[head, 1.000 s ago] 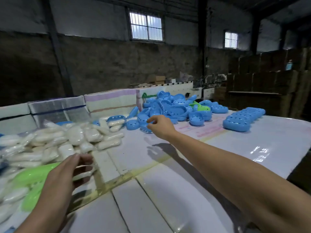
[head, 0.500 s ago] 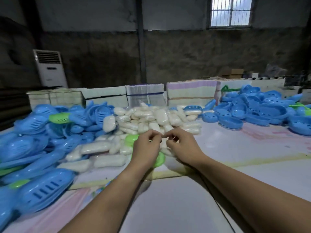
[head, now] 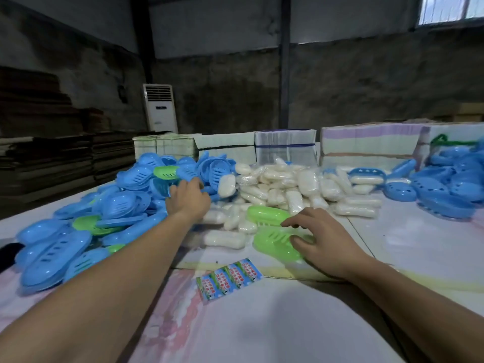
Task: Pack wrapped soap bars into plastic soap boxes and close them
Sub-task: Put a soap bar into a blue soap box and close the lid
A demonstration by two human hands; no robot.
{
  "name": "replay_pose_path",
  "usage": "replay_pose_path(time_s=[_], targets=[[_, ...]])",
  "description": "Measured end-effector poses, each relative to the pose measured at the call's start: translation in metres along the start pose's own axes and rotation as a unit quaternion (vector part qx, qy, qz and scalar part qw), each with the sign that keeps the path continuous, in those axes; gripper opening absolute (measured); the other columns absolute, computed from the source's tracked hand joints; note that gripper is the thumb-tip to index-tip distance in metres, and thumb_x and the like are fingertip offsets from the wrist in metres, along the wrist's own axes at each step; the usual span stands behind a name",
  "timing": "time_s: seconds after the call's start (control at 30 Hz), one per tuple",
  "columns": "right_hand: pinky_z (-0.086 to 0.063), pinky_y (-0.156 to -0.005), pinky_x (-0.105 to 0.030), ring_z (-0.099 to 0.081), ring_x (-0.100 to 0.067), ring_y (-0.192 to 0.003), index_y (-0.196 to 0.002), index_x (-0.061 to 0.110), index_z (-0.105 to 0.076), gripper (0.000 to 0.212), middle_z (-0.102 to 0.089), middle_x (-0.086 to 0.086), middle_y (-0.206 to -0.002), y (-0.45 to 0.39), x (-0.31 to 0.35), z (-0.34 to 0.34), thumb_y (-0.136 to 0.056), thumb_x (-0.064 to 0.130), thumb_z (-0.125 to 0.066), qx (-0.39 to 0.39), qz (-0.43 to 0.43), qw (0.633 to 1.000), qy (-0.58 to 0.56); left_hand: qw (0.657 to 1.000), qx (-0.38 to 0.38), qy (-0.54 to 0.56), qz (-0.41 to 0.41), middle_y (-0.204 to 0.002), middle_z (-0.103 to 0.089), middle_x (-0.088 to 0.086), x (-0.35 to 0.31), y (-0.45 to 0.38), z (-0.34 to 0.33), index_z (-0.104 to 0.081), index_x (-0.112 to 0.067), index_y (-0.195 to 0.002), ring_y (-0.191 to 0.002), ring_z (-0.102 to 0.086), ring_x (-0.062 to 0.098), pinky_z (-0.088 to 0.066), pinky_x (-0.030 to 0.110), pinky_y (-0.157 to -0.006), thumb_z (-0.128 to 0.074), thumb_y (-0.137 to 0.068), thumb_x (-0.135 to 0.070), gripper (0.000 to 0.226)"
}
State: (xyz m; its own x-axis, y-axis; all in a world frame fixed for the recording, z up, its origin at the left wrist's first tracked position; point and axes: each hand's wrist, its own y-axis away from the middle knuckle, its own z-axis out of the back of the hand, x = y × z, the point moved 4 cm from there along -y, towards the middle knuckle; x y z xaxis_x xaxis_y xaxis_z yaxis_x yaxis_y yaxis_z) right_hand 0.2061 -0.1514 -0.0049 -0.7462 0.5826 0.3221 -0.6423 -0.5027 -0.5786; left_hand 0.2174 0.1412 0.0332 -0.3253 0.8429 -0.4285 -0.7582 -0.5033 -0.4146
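A heap of white wrapped soap bars [head: 282, 189] lies mid-table. Blue and green soap box halves [head: 125, 203] are piled to its left, and more blue halves [head: 450, 189] lie at the right. A green soap box [head: 272, 231] lies open in front of the soap, its two halves side by side. My right hand [head: 322, 242] rests on the nearer green half, fingers spread. My left hand [head: 190, 200] reaches into the left pile's edge with fingers curled; whether it grips anything is hidden.
A strip of printed labels [head: 229, 279] lies on the table in front of the green box. Bundled white stacks [head: 285, 142] line the table's far edge. A standing air conditioner [head: 159, 108] is against the back wall.
The camera swung left. My hands, together over the green box half a second ago, have parted: the left went out to the blue pile, the right stayed on the green box.
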Motion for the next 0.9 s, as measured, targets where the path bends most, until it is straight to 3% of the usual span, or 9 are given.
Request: replay_pose_path(time_s=[0.17, 0.27, 0.33, 0.47, 0.57, 0.63, 0.7, 0.77, 0.9], targets=[[-0.035, -0.092, -0.025, -0.045, -0.01, -0.102, -0.118, 0.033, -0.067, 0.031, -0.052, 0.016, -0.103, -0.003, 0.005, -0.01, -0.088, 0.025, -0.064, 0.027, 0.032, 0.999, 0.016, 0.974, 0.137, -0.115, 0.142, -0.148, -0.043, 0.02, 0.072, -0.022, -0.004, -0.027, -0.019, -0.151, -0.136, -0.039, 0.04, -0.037, 0.046, -0.11, -0.051, -0.094, -0.049, 0.068], [-0.033, -0.089, -0.022, -0.04, -0.004, -0.098, -0.119, 0.036, -0.066, 0.032, -0.051, 0.018, -0.102, -0.004, 0.005, -0.013, -0.088, 0.026, -0.064, 0.04, 0.037, 0.998, 0.021, 0.974, 0.168, -0.054, 0.142, -0.138, -0.051, 0.019, 0.069, -0.028, -0.008, -0.037, -0.012, -0.143, -0.117, -0.054, 0.034, -0.046, 0.04, -0.098, -0.056, -0.093, -0.043, 0.062], [-0.032, -0.089, -0.022, -0.042, -0.006, -0.099, -0.117, 0.035, -0.067, 0.031, -0.052, 0.018, -0.102, -0.004, 0.003, -0.012, -0.088, 0.025, -0.065, 0.037, 0.034, 0.999, 0.015, 0.978, 0.156, -0.053, 0.125, -0.125, -0.058, 0.018, 0.063, -0.031, -0.006, -0.048, -0.01, -0.12, -0.1, -0.056, 0.03, -0.048, 0.036, -0.084, -0.057, -0.093, -0.032, 0.037], [-0.035, -0.09, -0.023, -0.045, -0.008, -0.103, -0.113, 0.037, -0.068, 0.029, -0.055, 0.018, -0.103, -0.003, -0.001, -0.012, -0.088, 0.024, -0.065, 0.035, 0.02, 0.999, 0.01, 0.994, 0.064, -0.064, 0.059, -0.106, -0.061, 0.01, 0.049, -0.034, -0.004, -0.055, -0.015, -0.095, -0.099, -0.058, 0.031, -0.049, 0.041, -0.089, -0.053, -0.093, -0.024, 0.01], [-0.039, -0.092, -0.029, -0.048, -0.012, -0.101, -0.111, 0.035, -0.069, 0.027, -0.057, 0.017, -0.101, -0.004, -0.002, -0.011, -0.087, 0.023, -0.065, 0.025, 0.013, 1.0, 0.008, 0.995, -0.01, 0.097, 0.016, -0.083, -0.058, 0.006, 0.024, -0.028, 0.0, -0.05, -0.02, -0.077, -0.082, -0.054, 0.028, -0.042, 0.033, -0.068, -0.053, -0.093, -0.018, 0.016], [-0.04, -0.092, -0.033, -0.049, -0.014, -0.1, -0.11, 0.034, -0.07, 0.026, -0.057, 0.017, -0.099, -0.004, -0.001, -0.01, -0.086, 0.022, -0.066, 0.018, 0.01, 1.0, 0.008, 0.968, -0.012, 0.25, 0.017, -0.077, -0.055, 0.004, 0.005, -0.019, 0.002, -0.051, -0.019, -0.076, -0.078, -0.053, 0.026, -0.043, 0.033, -0.063, -0.054, -0.091, -0.013, 0.017], [-0.04, -0.092, -0.034, -0.049, -0.015, -0.1, -0.109, 0.034, -0.07, 0.026, -0.057, 0.016, -0.098, -0.003, -0.002, -0.008, -0.086, 0.022, -0.066, 0.013, 0.003, 1.0, 0.006, 0.915, 0.025, 0.4, 0.053, -0.086, -0.057, 0.007, -0.014, -0.004, -0.001, -0.055, -0.016, -0.082, -0.08, -0.055, 0.025, -0.054, 0.038, -0.067, -0.056, -0.09, -0.007, 0.012], [-0.039, -0.092, -0.033, -0.049, -0.015, -0.1, -0.108, 0.034, -0.07, 0.026, -0.057, 0.015, -0.098, -0.003, -0.003, -0.006, -0.086, 0.022, -0.065, 0.011, -0.009, 1.0, -0.001, 0.806, 0.094, 0.569, 0.136, -0.096, -0.057, 0.011, -0.032, 0.017, -0.006, -0.057, -0.013, -0.09, -0.085, -0.057, 0.025, -0.057, 0.035, -0.063, -0.053, -0.087, 0.001, 0.015], [-0.037, -0.092, -0.028, -0.049, -0.013, -0.101, -0.107, 0.035, -0.069, 0.026, -0.058, 0.015, -0.098, 0.0, -0.006, -0.002, -0.086, 0.02, -0.065, 0.006, -0.028, 0.999, -0.015, 0.435, 0.175, 0.846, 0.253, -0.11, -0.06, 0.019, -0.059, 0.058, -0.01, -0.055, 0.0, -0.094, -0.097, -0.06, 0.037, -0.055, 0.048, -0.07, -0.042, -0.085, 0.008, 0.018]])
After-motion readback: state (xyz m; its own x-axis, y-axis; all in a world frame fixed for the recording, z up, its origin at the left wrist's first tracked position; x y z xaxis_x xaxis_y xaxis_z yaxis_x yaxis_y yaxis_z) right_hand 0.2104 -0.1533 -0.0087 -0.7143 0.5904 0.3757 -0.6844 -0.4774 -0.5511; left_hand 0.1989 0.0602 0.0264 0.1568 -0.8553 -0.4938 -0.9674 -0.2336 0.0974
